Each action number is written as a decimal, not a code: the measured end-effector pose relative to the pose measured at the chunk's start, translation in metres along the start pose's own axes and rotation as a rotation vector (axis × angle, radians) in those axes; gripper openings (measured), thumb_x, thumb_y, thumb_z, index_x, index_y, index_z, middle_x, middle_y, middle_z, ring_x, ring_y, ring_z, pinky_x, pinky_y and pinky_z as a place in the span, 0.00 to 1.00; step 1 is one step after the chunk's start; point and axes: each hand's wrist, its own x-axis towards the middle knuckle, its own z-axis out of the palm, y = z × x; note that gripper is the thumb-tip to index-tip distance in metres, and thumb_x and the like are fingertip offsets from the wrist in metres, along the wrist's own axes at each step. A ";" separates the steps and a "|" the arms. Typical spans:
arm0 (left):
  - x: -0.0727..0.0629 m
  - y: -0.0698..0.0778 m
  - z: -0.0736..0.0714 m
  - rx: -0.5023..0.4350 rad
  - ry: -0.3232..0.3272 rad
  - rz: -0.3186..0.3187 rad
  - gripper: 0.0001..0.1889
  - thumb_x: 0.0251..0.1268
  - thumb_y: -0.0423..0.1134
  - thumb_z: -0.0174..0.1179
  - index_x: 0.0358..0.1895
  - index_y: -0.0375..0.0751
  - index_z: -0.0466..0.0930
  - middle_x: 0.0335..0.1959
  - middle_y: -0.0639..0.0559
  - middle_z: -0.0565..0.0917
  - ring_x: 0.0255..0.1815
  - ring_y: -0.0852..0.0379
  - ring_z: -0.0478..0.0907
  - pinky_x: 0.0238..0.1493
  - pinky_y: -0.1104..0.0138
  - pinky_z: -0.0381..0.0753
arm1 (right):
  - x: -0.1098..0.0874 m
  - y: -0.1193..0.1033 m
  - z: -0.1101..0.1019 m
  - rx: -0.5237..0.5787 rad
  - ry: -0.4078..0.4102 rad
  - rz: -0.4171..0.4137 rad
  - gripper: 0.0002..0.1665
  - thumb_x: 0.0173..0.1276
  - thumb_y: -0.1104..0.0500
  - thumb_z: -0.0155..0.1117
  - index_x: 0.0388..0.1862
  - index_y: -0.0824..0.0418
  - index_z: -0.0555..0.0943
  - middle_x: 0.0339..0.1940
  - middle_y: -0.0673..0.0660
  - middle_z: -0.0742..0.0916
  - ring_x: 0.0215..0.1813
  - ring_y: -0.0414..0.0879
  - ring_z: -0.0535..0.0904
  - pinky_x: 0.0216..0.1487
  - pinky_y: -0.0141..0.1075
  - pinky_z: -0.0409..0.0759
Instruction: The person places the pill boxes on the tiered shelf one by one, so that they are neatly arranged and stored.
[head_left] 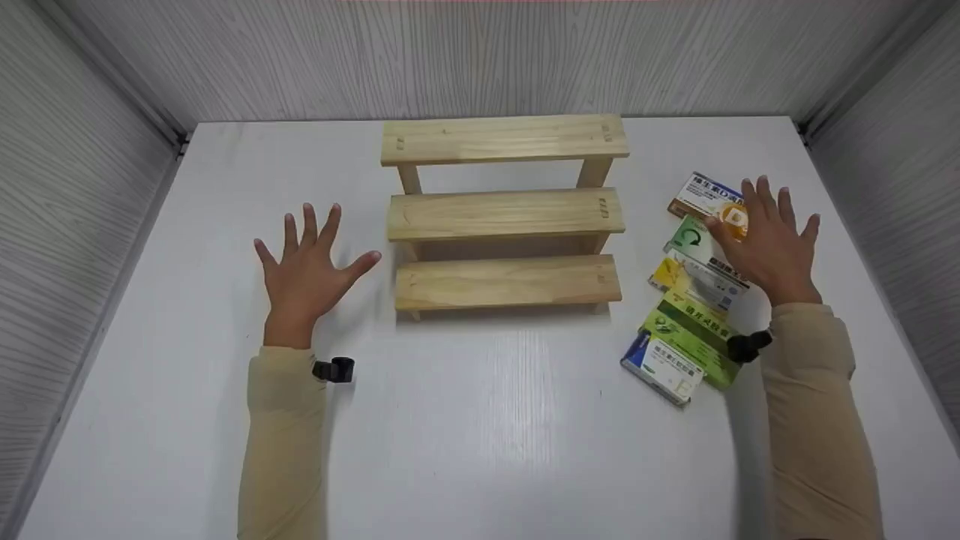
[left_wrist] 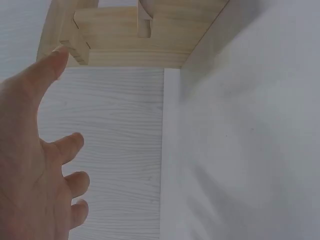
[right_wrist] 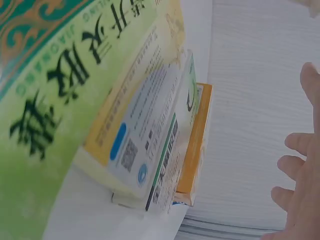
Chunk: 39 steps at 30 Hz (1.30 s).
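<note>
My left hand [head_left: 304,277] is spread with straight fingers to the left of a three-step wooden rack [head_left: 504,214], holding nothing. In the left wrist view the thumb overlaps the rack's end [left_wrist: 145,40]. Fingers fanned, my right hand [head_left: 776,244] hovers over the upper boxes at the right and grips none. These medicine boxes overlap in a row: a white-and-orange box [head_left: 705,193], a green-and-white box [head_left: 686,238], a yellow-and-white box [head_left: 697,281], a green box [head_left: 694,334] and a blue-and-white box [head_left: 664,369]. The right hand hides parts of the upper ones.
The rack and boxes stand on a white table [head_left: 480,435]. Wood-grain panels rise at the back [head_left: 480,60], left [head_left: 82,150] and right [head_left: 892,165]. A small black camera mount [head_left: 335,370] sits at the left cuff, another mount [head_left: 748,346] at the right.
</note>
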 end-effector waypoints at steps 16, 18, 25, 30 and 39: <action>-0.017 0.013 0.025 -0.099 -0.054 0.153 0.50 0.56 0.78 0.46 0.78 0.60 0.41 0.79 0.45 0.39 0.80 0.41 0.34 0.69 0.34 0.28 | -0.019 0.049 -0.008 0.230 0.021 0.027 0.52 0.70 0.33 0.50 0.80 0.54 0.39 0.80 0.58 0.42 0.79 0.63 0.33 0.67 0.72 0.31; -0.018 0.014 0.030 -0.122 -0.060 0.157 0.50 0.56 0.77 0.48 0.78 0.60 0.41 0.79 0.44 0.39 0.80 0.42 0.34 0.70 0.35 0.29 | -0.021 0.054 -0.007 0.262 0.014 0.049 0.53 0.70 0.34 0.50 0.80 0.54 0.38 0.80 0.61 0.43 0.79 0.65 0.34 0.65 0.73 0.32; -0.018 0.014 0.046 -0.208 -0.067 0.182 0.52 0.53 0.74 0.56 0.78 0.57 0.45 0.78 0.38 0.46 0.80 0.42 0.42 0.72 0.38 0.41 | -0.021 0.070 0.000 0.381 -0.060 0.135 0.55 0.69 0.34 0.51 0.79 0.53 0.34 0.79 0.65 0.44 0.78 0.68 0.34 0.66 0.73 0.32; -0.020 0.019 0.051 -0.229 -0.062 0.194 0.53 0.51 0.69 0.62 0.77 0.52 0.50 0.76 0.37 0.54 0.78 0.40 0.50 0.70 0.38 0.49 | -0.019 0.077 0.010 0.447 -0.142 0.169 0.57 0.68 0.34 0.53 0.79 0.54 0.34 0.80 0.64 0.42 0.78 0.67 0.34 0.69 0.69 0.39; -0.021 0.024 0.056 -0.341 -0.092 0.198 0.51 0.50 0.63 0.68 0.76 0.51 0.54 0.72 0.40 0.64 0.72 0.38 0.61 0.67 0.40 0.55 | -0.017 0.085 0.022 0.475 -0.296 0.239 0.62 0.64 0.29 0.54 0.79 0.51 0.29 0.79 0.64 0.38 0.77 0.69 0.33 0.67 0.71 0.40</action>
